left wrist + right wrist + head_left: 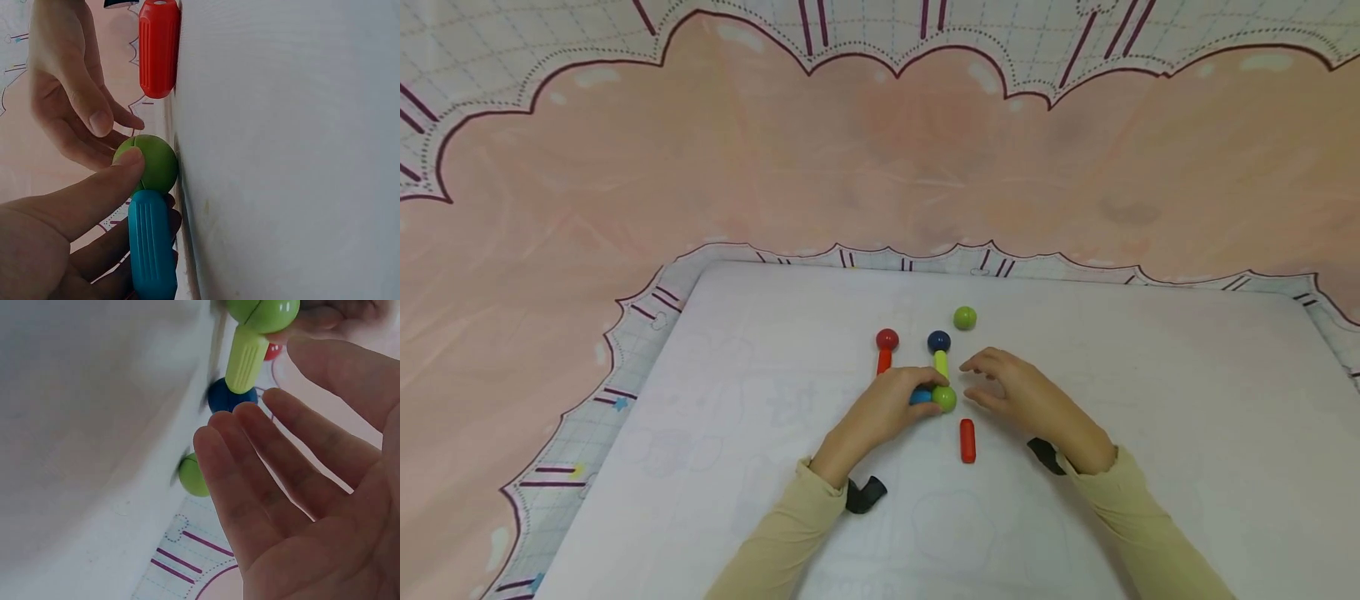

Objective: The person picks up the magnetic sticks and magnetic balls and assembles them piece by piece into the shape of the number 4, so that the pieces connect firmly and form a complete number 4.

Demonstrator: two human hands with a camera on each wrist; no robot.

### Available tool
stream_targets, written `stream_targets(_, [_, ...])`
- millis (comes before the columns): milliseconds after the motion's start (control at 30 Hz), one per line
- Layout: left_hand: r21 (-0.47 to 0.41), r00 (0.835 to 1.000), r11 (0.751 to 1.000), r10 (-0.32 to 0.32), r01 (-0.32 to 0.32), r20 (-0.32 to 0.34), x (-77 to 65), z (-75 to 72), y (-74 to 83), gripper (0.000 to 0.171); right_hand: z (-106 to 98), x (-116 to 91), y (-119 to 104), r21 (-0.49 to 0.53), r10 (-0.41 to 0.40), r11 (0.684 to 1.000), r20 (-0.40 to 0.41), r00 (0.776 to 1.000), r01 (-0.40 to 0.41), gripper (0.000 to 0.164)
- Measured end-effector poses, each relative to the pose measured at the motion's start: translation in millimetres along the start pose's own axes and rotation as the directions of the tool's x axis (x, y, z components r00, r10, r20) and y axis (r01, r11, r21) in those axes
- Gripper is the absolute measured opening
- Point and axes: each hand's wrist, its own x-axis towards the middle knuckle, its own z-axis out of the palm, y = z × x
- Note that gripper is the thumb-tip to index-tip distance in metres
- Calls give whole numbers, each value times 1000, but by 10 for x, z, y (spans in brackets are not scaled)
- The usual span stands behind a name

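head looks down from above; close wrist views share held green ball (160, 164)

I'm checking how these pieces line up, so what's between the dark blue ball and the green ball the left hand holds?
A yellow stick lies between the blue ball and that green ball, seen in the head view.

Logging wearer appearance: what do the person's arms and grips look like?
Left sleeve and right sleeve: long, plain beige, creased. Left grip and right grip: bare, ungloved. A black angled piece sits by the left wrist; a second black piece, partly hidden, by the right. No cables visible.
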Motion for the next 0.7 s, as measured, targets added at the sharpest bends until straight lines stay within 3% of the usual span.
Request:
stream_targets(300, [-11,1000,1000,3,-3,-11,26,5,-26,36,60,-139,27,-22,-51,998,33,998,52,29])
stream_targets(533, [-14,1000,1000,7,-7,-8,22,9,-27,35,94,-244,26,145,-50,989,81,995,38,29])
stream_targets(700, [-17,1000,1000,-1,1,-3,35,-5,-14,35,107,-278,21,170,-62,984,115,991,42,31])
